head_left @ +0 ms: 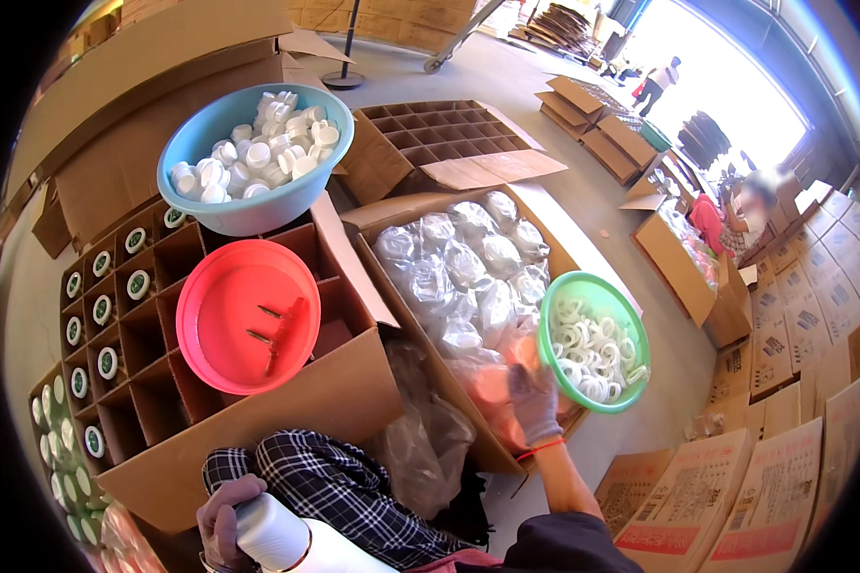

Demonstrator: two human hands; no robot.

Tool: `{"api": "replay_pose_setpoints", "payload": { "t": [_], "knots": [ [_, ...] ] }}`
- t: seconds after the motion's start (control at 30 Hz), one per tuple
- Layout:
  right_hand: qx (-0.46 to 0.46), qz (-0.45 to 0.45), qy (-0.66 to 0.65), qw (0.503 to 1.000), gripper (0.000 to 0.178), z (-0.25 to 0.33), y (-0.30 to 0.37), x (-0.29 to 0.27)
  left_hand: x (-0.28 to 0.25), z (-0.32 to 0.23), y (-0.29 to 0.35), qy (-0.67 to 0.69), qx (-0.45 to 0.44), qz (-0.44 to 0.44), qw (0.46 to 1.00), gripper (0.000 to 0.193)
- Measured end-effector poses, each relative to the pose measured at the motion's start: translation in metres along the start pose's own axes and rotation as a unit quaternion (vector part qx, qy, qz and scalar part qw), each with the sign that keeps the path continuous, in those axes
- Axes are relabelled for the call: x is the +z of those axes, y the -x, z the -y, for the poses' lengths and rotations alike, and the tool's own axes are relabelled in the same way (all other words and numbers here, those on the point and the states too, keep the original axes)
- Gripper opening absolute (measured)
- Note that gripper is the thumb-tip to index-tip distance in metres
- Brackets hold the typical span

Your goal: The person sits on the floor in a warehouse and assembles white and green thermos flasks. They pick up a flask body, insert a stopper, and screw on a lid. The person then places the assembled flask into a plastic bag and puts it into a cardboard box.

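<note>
My left hand (222, 523), in a greyish glove, is closed around one end of a white cylindrical bottle (272, 537) at the lower left, above my lap. My right hand (535, 406), also gloved and with a red band at the wrist, reaches into the near end of an open carton. It is against pinkish plastic-wrapped pieces (492, 387); its fingertips are blurred, so their grip is unclear. Silvery, clear-bagged items (463, 253) fill the rest of that carton. Beside my right hand, a green basin (546, 346) holds white rings (597, 351).
A divided carton (248, 458) to the left holds several bottles with white-and-green tops (107, 363). On it rest a red basin (210, 353) with a red-handled tool (285, 334) and a blue basin (258, 218) of white caps (253, 153). Stacked cartons (764, 487) line the right; another person (736, 215) sits beyond.
</note>
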State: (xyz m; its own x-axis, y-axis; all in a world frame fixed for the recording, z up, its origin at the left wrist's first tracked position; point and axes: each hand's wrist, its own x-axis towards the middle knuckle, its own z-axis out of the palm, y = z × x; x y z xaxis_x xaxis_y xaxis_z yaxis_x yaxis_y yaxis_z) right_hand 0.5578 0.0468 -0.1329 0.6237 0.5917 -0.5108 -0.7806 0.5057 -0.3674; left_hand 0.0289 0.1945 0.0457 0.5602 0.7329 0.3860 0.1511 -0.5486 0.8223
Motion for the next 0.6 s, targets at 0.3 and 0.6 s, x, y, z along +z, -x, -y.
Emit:
{"api": "replay_pose_setpoints", "payload": {
  "t": [0.3, 0.6],
  "knots": [
    [-0.487, 0.049, 0.871, 0.039, 0.025, -0.148, -0.145, 0.138, 0.003, -0.022, -0.017, 0.09, -0.177, -0.029, 0.98, 0.054],
    [-0.143, 0.34, 0.703, 0.608, 0.02, -0.077, -0.045, 0.309, -0.023, -0.019, -0.032, 0.079, -0.208, -0.024, 0.975, 0.042]
  ]
}}
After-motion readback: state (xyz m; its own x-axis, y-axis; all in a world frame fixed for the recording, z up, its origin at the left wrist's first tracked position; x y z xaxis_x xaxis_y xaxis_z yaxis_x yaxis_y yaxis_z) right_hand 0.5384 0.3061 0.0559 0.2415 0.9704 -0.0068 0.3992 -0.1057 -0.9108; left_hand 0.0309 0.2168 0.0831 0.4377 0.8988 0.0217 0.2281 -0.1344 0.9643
